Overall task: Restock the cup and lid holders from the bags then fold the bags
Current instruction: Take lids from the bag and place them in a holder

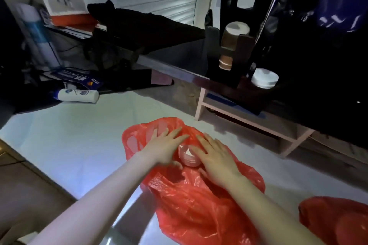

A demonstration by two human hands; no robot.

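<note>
**Two flat palms on the red bag (199,201)**

It lies crumpled on the white sheet (79,145), with a round white stack (189,158) showing at its middle. At the stack's 9 o'clock the left hand (165,147), and at its 3 o'clock the right hand (217,157), rest on the plastic, fingers straight and spread, gripping nothing. A second red bag (334,223) sits at 4 o'clock. The dark holder (245,45) with brown cups (227,59) and white lids (264,78) stands at 1 o'clock.

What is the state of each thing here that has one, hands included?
left hand, open, flat on the red bag
right hand, open, flat on the same bag
red bag, crumpled, a round thing inside
second bag, lying at the right
cups, stacked in the holder
bottle, lying on its side
</note>
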